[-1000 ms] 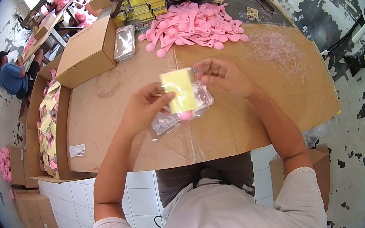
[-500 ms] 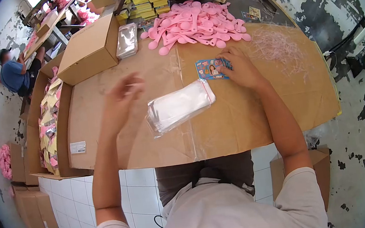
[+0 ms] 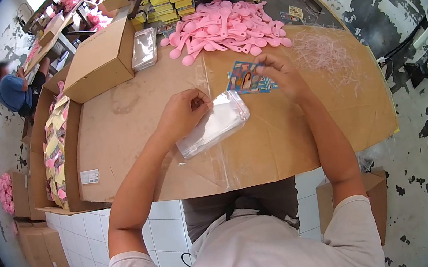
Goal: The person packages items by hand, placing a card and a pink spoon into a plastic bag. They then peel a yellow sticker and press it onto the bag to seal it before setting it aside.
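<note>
At the far left, beyond the desk, a person in a blue shirt [image 3: 14, 92] sits at another bench. Along the left edge of the cardboard-covered desk [image 3: 134, 144] an open carton [image 3: 56, 149] holds yellow and pink packed items. A closed brown box [image 3: 99, 62] stands at the far left corner, with a clear packet [image 3: 144, 48] just beside it. The left hand [image 3: 184, 113] lies near the desk's middle, its fingers [image 3: 200, 102] pinched together on the upper edge of the stack of clear bags [image 3: 218, 125], which rests flat on the desk. At the far edge is a heap of pink spoons [image 3: 227, 26]. Below it the right hand [image 3: 282, 73] has its fingers closed on the top corner of 1 printed card [image 3: 246, 78], which is tilted just beyond the bags. A tangle of thin strips [image 3: 325, 54] lies towards the right edge.
</note>
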